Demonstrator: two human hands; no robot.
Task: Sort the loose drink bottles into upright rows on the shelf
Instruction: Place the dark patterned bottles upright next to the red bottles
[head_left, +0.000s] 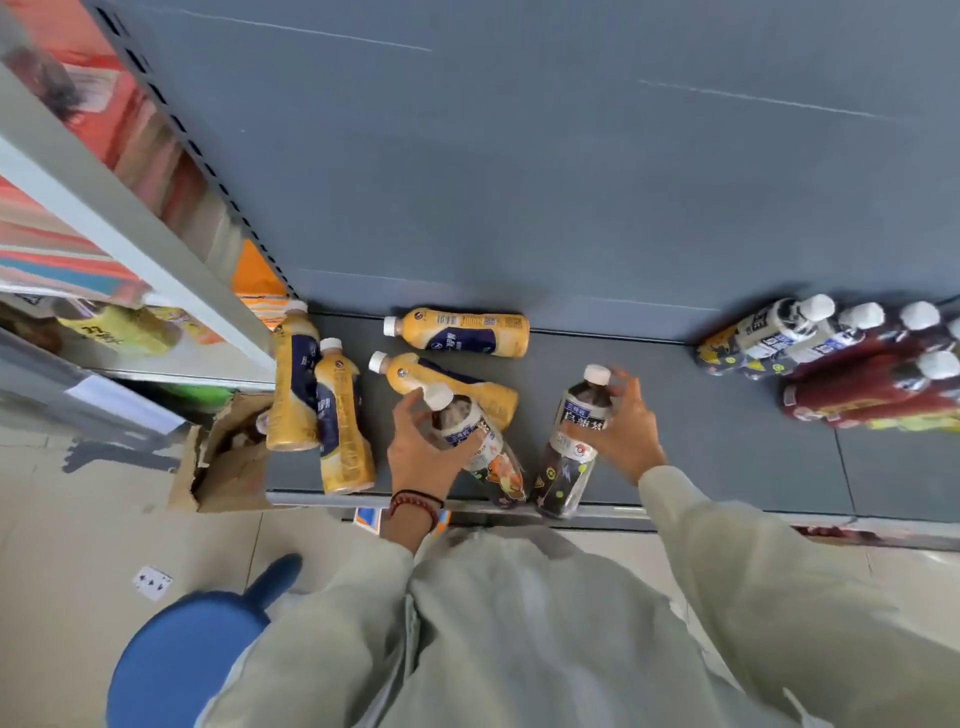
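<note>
Gripping a dark bottle apiece at centre frame, by the front edge of the shelf (691, 415): left hand (421, 452) round the leaning bottle (498, 467), right hand (623, 431) round the straighter bottle (571, 467). Risk of clipping the yellow bottle (452, 379) lying just behind, or of a base slipping off that edge.

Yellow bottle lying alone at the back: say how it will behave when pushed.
The yellow bottle lies on its side on the flat shelf, so it would probably roll. It looks full, so likely fairly heavy.
</note>
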